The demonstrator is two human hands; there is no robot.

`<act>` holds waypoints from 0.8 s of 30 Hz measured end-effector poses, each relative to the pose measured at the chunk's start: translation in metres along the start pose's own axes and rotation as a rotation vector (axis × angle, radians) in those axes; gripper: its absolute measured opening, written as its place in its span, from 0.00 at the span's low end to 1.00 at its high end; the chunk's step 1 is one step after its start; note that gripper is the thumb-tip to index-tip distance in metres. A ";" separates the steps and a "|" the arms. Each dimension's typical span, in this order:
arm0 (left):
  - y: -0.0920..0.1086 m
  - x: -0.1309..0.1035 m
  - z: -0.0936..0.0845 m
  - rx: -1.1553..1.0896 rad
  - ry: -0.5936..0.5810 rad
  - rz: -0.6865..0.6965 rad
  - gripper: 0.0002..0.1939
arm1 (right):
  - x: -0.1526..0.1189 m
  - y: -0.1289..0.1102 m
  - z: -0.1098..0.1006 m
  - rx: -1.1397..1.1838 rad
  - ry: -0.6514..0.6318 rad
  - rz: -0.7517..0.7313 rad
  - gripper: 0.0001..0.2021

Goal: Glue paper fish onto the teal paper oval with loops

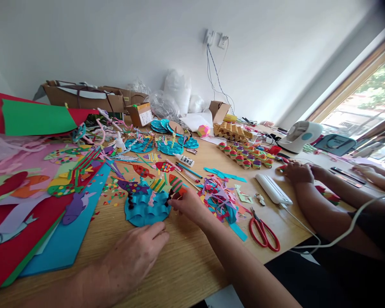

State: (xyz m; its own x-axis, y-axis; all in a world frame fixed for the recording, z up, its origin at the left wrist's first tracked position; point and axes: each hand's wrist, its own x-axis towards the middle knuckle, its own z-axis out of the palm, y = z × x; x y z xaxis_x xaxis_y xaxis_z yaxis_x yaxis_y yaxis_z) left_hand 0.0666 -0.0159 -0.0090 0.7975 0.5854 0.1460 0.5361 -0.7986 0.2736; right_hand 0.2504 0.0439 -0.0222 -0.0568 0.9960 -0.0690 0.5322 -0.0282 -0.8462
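A round blue craft base (pixel 147 209) with raised bumps lies on the table in front of me. Fuzzy pipe-cleaner stems stand on it, with paper fish at their tops: a purple spotted fish (pixel 133 187), a yellow-and-green striped one (pixel 158 184) and a green-and-pink striped one (pixel 176 184). My right hand (pixel 191 207) pinches the dark pipe cleaner (pixel 169 197) at the base's right side, just under the third fish. Near the front edge of the base, my left hand (pixel 137 252) rests with its fingers curled together; its fingertips are partly hidden.
Red-handled scissors (pixel 263 231), paper scraps (pixel 216 196) and a white power strip-like device (pixel 273 189) lie to the right. Coloured sheets (pixel 80 231) spread at left. Painted egg cartons (pixel 245 156) stand farther back. Another person's hands (pixel 298 173) work at the right.
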 end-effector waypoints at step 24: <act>-0.019 -0.018 0.014 -0.003 -0.083 -0.180 0.19 | -0.001 -0.012 0.005 -0.515 -0.024 -0.045 0.06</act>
State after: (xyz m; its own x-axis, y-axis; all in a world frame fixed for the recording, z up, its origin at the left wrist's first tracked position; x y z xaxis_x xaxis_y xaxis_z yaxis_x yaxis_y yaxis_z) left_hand 0.0461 -0.0129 -0.0297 0.7091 0.7049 0.0158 0.6712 -0.6818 0.2909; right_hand 0.2402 0.0433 -0.0144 -0.1053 0.9929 -0.0551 0.8754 0.0663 -0.4789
